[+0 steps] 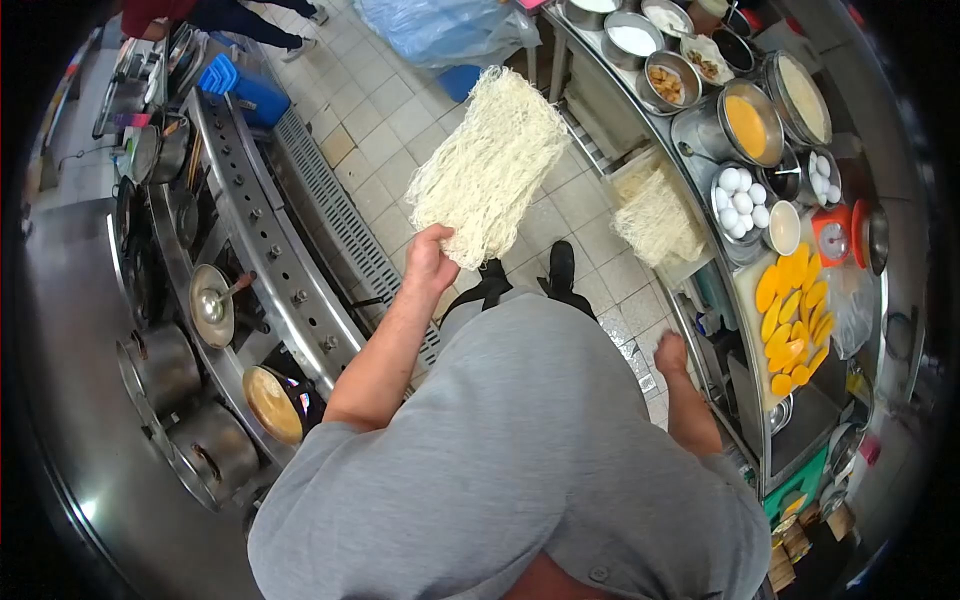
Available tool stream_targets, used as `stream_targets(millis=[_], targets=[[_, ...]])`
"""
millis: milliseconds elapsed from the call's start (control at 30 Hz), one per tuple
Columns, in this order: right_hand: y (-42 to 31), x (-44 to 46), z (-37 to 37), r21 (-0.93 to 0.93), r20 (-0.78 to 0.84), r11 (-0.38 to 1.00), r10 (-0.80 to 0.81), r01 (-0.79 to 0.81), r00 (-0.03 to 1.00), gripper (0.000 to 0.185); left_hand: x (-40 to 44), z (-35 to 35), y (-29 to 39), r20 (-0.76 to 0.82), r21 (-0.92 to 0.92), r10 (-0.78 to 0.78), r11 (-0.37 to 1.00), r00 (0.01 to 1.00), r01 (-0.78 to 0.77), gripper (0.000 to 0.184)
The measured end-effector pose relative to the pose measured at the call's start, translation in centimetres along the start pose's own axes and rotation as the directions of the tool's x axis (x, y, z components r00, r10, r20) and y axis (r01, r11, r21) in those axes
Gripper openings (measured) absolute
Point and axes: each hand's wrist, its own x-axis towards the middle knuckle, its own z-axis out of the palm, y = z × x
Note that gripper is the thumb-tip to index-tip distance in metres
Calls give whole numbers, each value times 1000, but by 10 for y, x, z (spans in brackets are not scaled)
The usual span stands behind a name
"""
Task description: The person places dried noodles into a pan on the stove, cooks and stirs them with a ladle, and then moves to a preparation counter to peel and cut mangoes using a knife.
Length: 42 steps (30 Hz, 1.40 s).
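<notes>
Cream-white and matted flat, a noodle sheet [490,160] hangs above the tiled floor [375,130] in front of us, gripped at its near corner by our left hand [432,258]. Our right hand [672,352] is near the counter [624,86], its fingers curled, and we cannot tell whether it grips anything. To our right, more noodles [655,215] jut out beside the counter, which bears white eggs [740,203] and yellow slices [795,310].
</notes>
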Motion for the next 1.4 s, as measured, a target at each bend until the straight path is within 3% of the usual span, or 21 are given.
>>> stream_targets(millis=[67,167,233,267,300,333,433,500,567,600,633,667,700,833,867,900,967,1100,1200,1300,1400], targets=[[59,9,60,-186,208,961,244,-207,947,32,-2,1,3,13,-22,-21,1000,1000,21,68],[67,-8,51,-296,444,951,223,-93,868,30,1,11,1,4,38,-6,999,1000,6,66],[31,-10,44,-92,226,985,161,-144,961,37,0,12,3,1,52,-17,999,1000,17,66],[20,3,45,-94,210,993,-55,76,976,37,-1,12,2,-5,59,-25,998,1000,25,65],[-8,-6,17,211,88,967,-166,145,982,37,-2,14,0,11,63,-47,997,999,46,65],[-11,12,32,382,-344,814,-313,437,885,33,-3,17,-1,-8,63,-53,997,999,53,66],[-82,25,-59,773,-400,601,213,203,891,32,-5,31,-10,46,65,-81,995,996,78,68],[-100,46,-87,726,-656,566,395,392,644,37,-8,34,-16,54,73,-126,990,990,122,69],[-112,74,-109,746,-633,620,549,242,546,38,-11,38,-18,38,97,-112,989,993,108,70],[-117,79,-124,749,-633,616,557,244,538,38,-9,37,-19,49,104,-114,989,992,109,71],[-122,80,-139,922,-357,348,584,173,729,44,-11,37,-19,56,109,-116,988,992,109,71],[-127,78,-150,998,-58,63,498,31,865,51,-13,37,-18,25,115,-116,987,993,113,71],[-125,78,-151,998,-60,59,496,35,866,51,-15,37,-18,-6,119,-115,986,993,115,70],[-117,66,-149,945,-31,-323,72,52,997,38,-13,27,-15,-24,108,-102,989,994,104,67],[-116,56,-146,893,-47,-451,-85,4,995,40,-15,26,-16,-24,116,-100,988,995,102,65],[-119,38,-147,896,-44,-444,-86,1,995,40,-15,24,-18,-28,109,-100,989,995,102,65],[-133,-6,-159,746,-82,-656,-263,-116,961,43,-14,20,-23,8,129,-88,988,996,86,65],[-168,-73,-178,783,-91,-610,-306,-121,948,47,-6,10,-29,17,174,-105,980,994,100,63],[-201,-96,-190,883,-138,-468,-194,32,971,42,-5,11,-30,9,243,-51,969,999,48,61],[-228,-91,-193,990,-127,20,-287,138,949,36,-6,10,-31,57,314,-2,949,998,-16,60],[-262,-103,-224,976,-161,81,-364,203,917,35,-3,-1,-39,92,313,19,949,996,-47,58]])
